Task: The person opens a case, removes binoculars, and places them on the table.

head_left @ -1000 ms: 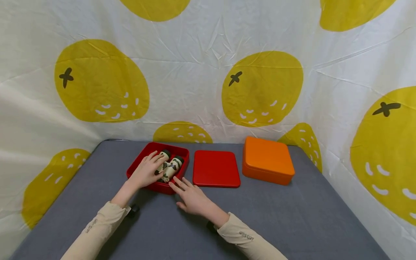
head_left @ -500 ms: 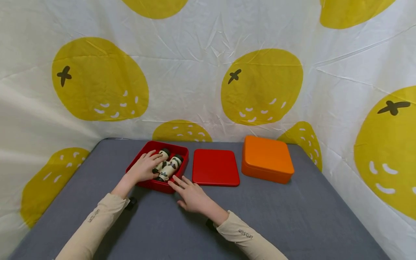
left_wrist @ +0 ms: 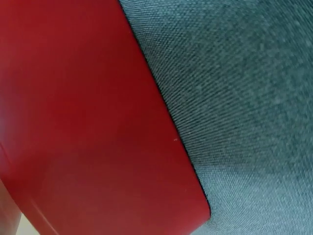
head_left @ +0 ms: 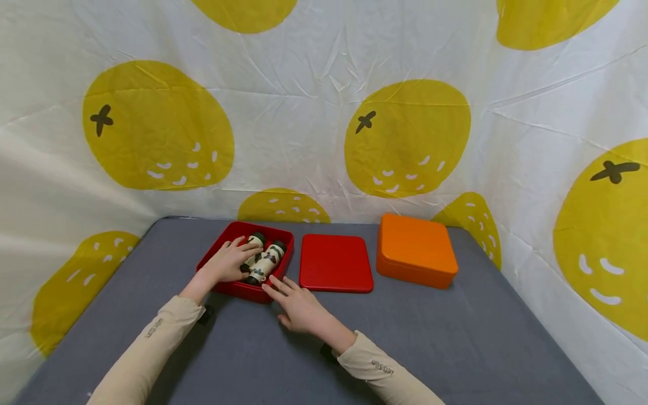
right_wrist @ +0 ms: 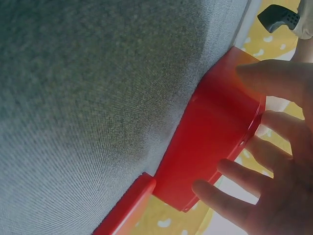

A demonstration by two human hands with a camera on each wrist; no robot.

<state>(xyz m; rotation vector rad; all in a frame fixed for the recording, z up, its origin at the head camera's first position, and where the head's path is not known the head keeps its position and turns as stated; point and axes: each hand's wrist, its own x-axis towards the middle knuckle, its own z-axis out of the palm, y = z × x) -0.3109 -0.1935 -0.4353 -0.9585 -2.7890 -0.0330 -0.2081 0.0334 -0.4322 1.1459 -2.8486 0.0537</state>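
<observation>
A pair of camouflage-patterned binoculars lies in the open red box at the left of the table. My left hand reaches over the box's left side, its extended fingers resting on the left barrel; the thumb is partly hidden. The left wrist view is mostly filled by the box's outer wall. My right hand is at the box's front right corner, fingers spread, fingertips by the rim. Those spread fingers also show in the right wrist view beside the red wall, holding nothing.
A flat red lid lies just right of the box. Farther right stands a closed orange box. Grey cloth covers the table, and a white curtain with yellow fruit prints hangs behind and at the sides.
The binoculars have shifted slightly toward the near left inside the box, with my left hand on them. My right hand has stayed nearly in place.
</observation>
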